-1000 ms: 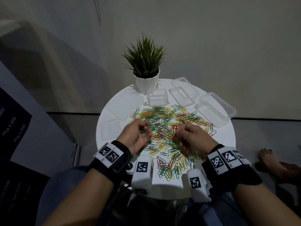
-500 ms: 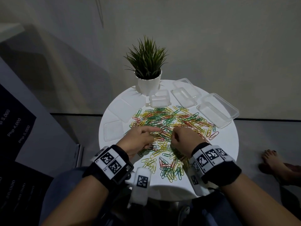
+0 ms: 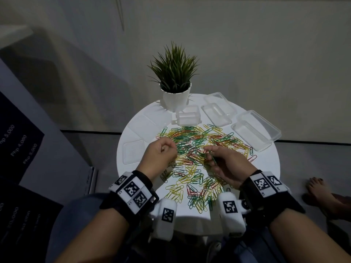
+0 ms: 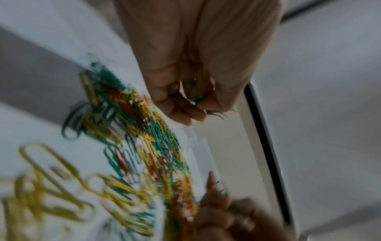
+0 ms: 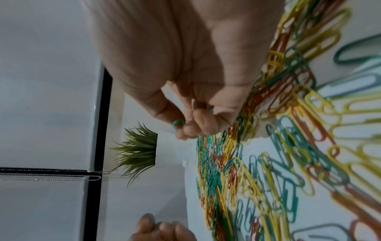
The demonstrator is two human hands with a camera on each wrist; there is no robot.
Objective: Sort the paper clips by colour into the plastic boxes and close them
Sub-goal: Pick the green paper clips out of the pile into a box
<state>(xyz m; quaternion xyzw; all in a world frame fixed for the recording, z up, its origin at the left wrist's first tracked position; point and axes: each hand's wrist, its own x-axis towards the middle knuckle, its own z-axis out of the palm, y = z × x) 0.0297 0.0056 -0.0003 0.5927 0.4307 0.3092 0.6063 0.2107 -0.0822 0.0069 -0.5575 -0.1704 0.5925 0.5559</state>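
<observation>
On the round white surface (image 3: 266, 168) my paper clips (image 3: 197, 147) lie mixed before open plastic boxes (image 3: 254, 130). Left wrist: left hand (image 4: 191, 78) clamps green clips, hoarding one colour. Right wrist: right hand (image 5: 185, 91) pinches a green clip (image 5: 178, 122).

Each bare forearm wears a broad black wrist strap (image 3: 131, 194) carrying a row of white square tags printed with black-and-white fiducial codes. The right strap (image 3: 266, 188) shows the same tags. Beneath each wrist hangs a rounded white camera housing (image 3: 165, 217), its mate (image 3: 230, 211) bearing one more coded square. Dark blue trousers (image 3: 76, 215) cover the lap
</observation>
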